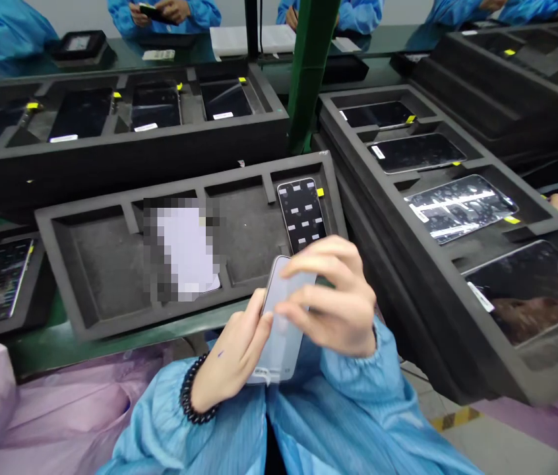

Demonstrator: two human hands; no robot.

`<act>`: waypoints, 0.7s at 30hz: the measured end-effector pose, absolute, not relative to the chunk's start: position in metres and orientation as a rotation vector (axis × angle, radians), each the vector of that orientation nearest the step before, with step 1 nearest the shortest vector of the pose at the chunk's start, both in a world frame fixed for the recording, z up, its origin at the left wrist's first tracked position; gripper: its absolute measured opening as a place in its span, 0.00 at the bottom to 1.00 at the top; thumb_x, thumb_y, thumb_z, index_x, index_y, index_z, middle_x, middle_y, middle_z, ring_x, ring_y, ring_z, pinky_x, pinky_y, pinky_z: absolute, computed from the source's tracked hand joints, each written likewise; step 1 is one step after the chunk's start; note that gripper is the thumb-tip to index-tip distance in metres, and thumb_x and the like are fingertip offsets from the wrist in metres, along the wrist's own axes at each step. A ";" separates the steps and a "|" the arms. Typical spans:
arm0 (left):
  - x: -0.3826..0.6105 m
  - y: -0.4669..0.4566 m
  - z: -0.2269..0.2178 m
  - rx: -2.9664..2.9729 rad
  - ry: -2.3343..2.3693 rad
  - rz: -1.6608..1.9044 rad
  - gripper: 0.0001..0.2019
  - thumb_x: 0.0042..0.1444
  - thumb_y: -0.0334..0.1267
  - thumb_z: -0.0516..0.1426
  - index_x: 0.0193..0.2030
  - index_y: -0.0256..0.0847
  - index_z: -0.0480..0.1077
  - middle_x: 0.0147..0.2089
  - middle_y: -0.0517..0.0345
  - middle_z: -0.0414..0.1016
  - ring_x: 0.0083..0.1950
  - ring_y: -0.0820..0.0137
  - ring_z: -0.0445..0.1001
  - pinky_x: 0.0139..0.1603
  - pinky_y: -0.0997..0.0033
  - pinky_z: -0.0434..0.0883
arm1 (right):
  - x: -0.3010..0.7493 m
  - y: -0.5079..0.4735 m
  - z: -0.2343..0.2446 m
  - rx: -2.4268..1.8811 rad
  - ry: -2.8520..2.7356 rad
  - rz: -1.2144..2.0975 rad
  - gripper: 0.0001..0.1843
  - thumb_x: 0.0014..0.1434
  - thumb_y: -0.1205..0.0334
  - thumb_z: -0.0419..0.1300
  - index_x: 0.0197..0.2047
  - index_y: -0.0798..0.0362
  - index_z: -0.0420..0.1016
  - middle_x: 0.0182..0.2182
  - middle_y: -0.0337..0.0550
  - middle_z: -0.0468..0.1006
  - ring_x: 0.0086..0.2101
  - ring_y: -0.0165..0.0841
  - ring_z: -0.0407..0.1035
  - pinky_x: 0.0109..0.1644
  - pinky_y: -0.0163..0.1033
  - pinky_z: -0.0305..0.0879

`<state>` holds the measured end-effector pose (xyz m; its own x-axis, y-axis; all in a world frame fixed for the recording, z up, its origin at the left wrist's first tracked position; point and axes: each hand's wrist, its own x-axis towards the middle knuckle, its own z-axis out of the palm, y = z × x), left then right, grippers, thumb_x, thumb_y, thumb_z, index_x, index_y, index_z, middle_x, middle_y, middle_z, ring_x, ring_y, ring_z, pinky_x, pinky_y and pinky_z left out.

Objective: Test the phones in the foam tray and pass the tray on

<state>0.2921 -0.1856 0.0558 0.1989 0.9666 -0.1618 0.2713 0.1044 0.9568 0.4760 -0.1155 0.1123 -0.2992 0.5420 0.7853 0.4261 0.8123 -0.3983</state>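
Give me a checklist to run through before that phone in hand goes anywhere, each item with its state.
1. Left hand grips the phone from below: ok.
2. Right hand fingers lie across the phone's front: ok.
3. Phone's front free of marks: cannot tell, fingers cover it.
4. Free slot in the foam tray ahead: ok, the left compartment is bare.
5. Rightmost slot free: not ok, a lit phone lies in it.
6. White label at the phone's lower end seated: cannot tell.

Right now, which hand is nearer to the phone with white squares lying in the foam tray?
Right. The right hand lies just below that phone, almost touching it; the left hand is lower, holding another phone.
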 end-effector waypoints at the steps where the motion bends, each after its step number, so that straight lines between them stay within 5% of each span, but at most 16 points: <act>1: 0.295 -0.180 0.058 1.384 1.229 0.754 0.27 0.67 0.54 0.53 0.67 0.44 0.69 0.61 0.48 0.76 0.61 0.53 0.74 0.58 0.59 0.74 | 0.475 -0.107 0.110 -0.788 -1.918 0.196 0.18 0.67 0.56 0.63 0.24 0.47 0.72 0.35 0.38 0.83 0.42 0.39 0.70 0.50 0.51 0.69; 5: 0.303 -0.166 0.064 1.051 1.104 0.795 0.22 0.65 0.51 0.55 0.60 0.44 0.74 0.57 0.54 0.78 0.55 0.58 0.76 0.52 0.66 0.74 | 0.476 -0.090 0.098 -0.929 -1.773 0.584 0.18 0.69 0.56 0.60 0.27 0.47 0.74 0.31 0.37 0.80 0.43 0.38 0.72 0.55 0.50 0.68; 9: 0.303 -0.160 0.070 0.724 1.003 0.852 0.26 0.53 0.47 0.61 0.59 0.42 0.74 0.51 0.54 0.80 0.42 0.62 0.77 0.40 0.68 0.73 | 0.472 -0.086 0.094 -0.838 -1.652 0.915 0.19 0.73 0.55 0.52 0.34 0.50 0.78 0.38 0.41 0.78 0.44 0.35 0.73 0.56 0.46 0.70; 16: 0.297 -0.161 0.079 0.693 0.965 0.789 0.32 0.51 0.45 0.59 0.64 0.42 0.68 0.49 0.52 0.79 0.38 0.62 0.77 0.33 0.68 0.71 | 0.457 -0.079 0.092 -0.868 -1.580 0.925 0.27 0.75 0.48 0.46 0.32 0.51 0.77 0.37 0.42 0.76 0.43 0.35 0.75 0.55 0.45 0.73; 21: 0.297 -0.164 0.081 0.682 0.966 0.803 0.33 0.51 0.44 0.58 0.66 0.40 0.67 0.45 0.52 0.79 0.37 0.63 0.76 0.33 0.68 0.70 | 0.453 -0.081 0.094 -0.936 -1.602 0.935 0.25 0.76 0.57 0.46 0.30 0.49 0.76 0.37 0.41 0.77 0.41 0.31 0.74 0.52 0.39 0.74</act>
<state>0.2967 -0.1645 0.0807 0.3363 0.8333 -0.4388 -0.2794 0.5332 0.7985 0.4531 -0.0811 0.0942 -0.1839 0.9094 0.3730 0.1231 0.3978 -0.9092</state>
